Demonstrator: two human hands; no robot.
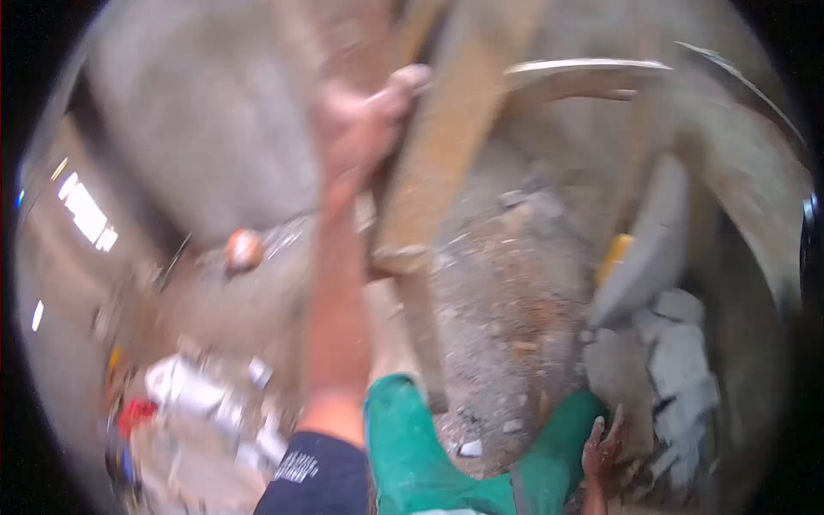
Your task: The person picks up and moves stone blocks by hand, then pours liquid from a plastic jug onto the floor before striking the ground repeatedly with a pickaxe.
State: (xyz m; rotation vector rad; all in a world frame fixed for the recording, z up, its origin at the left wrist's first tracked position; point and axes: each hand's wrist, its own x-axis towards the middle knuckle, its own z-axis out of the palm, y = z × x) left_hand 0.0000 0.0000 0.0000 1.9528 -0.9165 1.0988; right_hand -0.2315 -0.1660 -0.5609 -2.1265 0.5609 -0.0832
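Observation:
My left hand (365, 124) is stretched up and forward, blurred by motion. It grips the lower end of a reddish-brown block (352, 39); the thumb points right, and the other fingers are mostly hidden. Just right of this hand a wooden beam (451, 142) slants down, its lower end resting at a wooden post (419, 335). Low in the view, beside my right knee, my right hand (605, 446) hangs with dusty fingers spread and nothing in it.
Rubble (506, 318) covers the floor ahead. Broken grey slabs (682, 360) are piled at the right, below a pale curved panel (652, 240). A white sack (189, 386) and debris lie at left; an orange-and-white round object (244, 250) sits by the wall (197, 112).

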